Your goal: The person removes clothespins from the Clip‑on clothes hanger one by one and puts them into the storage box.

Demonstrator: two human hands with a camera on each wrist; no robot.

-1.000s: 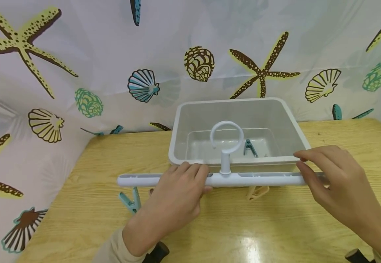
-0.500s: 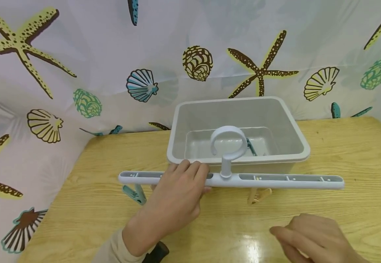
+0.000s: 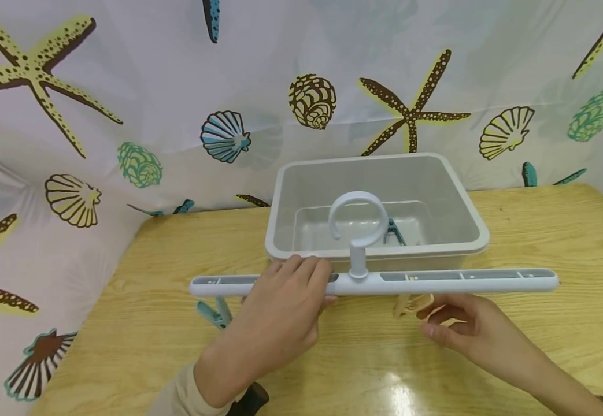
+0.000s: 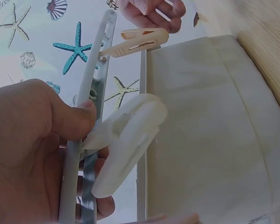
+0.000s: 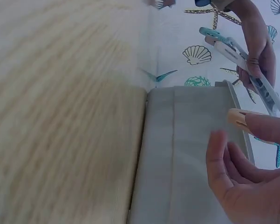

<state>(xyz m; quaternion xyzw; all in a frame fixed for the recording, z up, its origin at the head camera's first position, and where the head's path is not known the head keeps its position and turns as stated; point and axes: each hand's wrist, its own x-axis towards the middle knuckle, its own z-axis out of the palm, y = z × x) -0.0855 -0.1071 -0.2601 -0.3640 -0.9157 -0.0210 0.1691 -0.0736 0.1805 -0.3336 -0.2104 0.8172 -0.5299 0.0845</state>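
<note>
A white hanger bar (image 3: 468,282) with a round hook (image 3: 358,231) is held up level in front of the bin. My left hand (image 3: 280,323) grips the bar left of its hook. Beneath the bar hang a teal clothespin (image 3: 217,313), a white clothespin (image 4: 130,140) and a peach clothespin (image 3: 411,304). Mostly hidden behind my left hand in the head view, the white one shows large in the left wrist view. Close to the peach clothespin is my right hand (image 3: 470,329), thumb and fingers apart. Its thumb overlaps the peach clothespin in the right wrist view.
A light grey plastic bin (image 3: 462,202) stands on the wooden table (image 3: 187,242) behind the bar. Inside it lies another teal clothespin (image 3: 395,232). A shell-and-starfish patterned cloth (image 3: 176,86) hangs behind the table.
My right hand has left the bar's right end, dropped toward the front, then risen beside the peach clothespin. My left hand keeps its grip while the bar tilts slightly.
</note>
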